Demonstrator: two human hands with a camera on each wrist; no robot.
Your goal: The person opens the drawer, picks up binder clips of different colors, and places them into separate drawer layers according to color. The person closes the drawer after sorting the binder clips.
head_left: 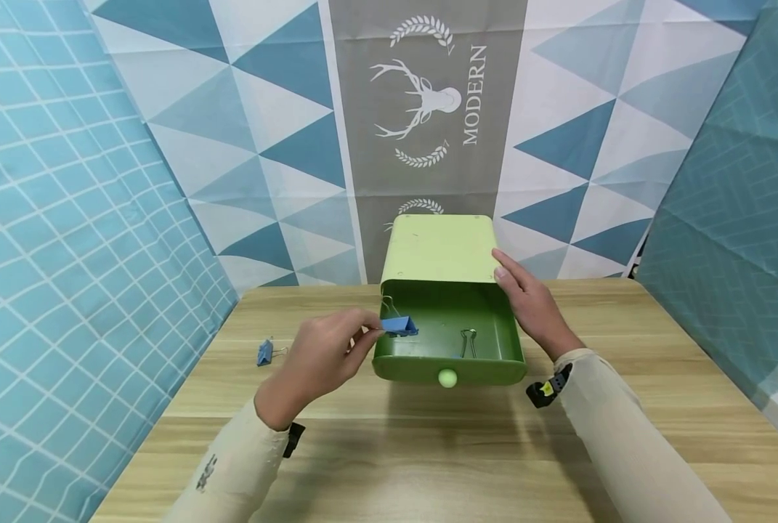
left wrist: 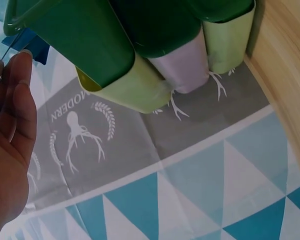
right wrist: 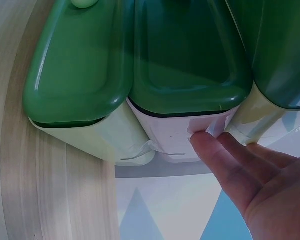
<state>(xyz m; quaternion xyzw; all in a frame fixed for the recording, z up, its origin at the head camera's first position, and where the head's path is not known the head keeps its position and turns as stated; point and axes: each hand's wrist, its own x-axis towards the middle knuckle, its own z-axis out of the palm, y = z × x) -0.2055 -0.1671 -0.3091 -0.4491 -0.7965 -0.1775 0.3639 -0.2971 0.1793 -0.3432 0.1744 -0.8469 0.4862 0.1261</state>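
My left hand [head_left: 326, 352] pinches a blue binder clip [head_left: 398, 325] by its wire handle, above the left part of a pulled-out green drawer [head_left: 421, 369]. In the left wrist view the same blue clip [left wrist: 39, 49] hangs at the fingertips beside the drawer wall. Inside the drawer, another clip's wire handles [head_left: 469, 343] stick up; its body is mostly hidden by the drawer front. The right hand [head_left: 537, 309] rests against the right side of the light green drawer unit [head_left: 444, 247], fingers fairly straight. Those fingers [right wrist: 230, 162] touch the side of the stack in the right wrist view.
A second blue binder clip [head_left: 266, 353] lies on the wooden table [head_left: 336, 465], left of the unit. The wrist views show stacked drawers, including a pale pink casing [right wrist: 170, 132] below the top one. A patterned cloth [head_left: 284, 138] hangs behind.
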